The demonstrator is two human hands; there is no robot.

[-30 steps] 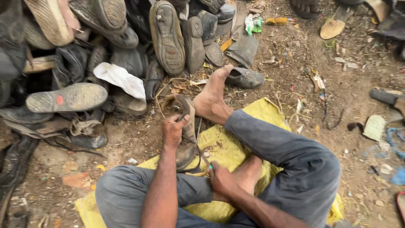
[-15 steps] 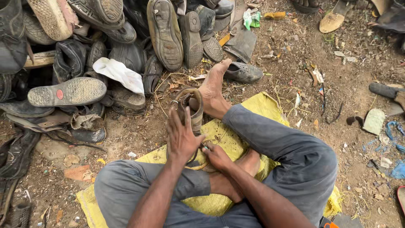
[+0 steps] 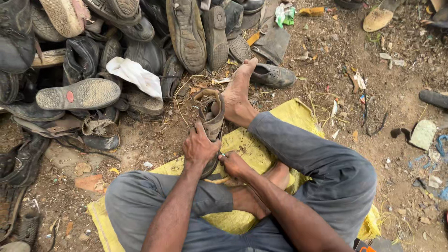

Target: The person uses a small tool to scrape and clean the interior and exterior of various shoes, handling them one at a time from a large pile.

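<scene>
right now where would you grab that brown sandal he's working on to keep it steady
Grip the sandal across its middle, coming from its left edge, much as the left hand does. It lies lengthwise, toe against the bare foot, with the right hand at its heel, so the left flank is probably the freest side.

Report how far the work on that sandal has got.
Done: nothing finished shows; the sandal lies on the yellow sack, braced against the bare foot. In hand: the left hand presses it down while the right hand works at its edge with something too small to identify. Left: a big heap of worn shoes lies beyond.
</scene>
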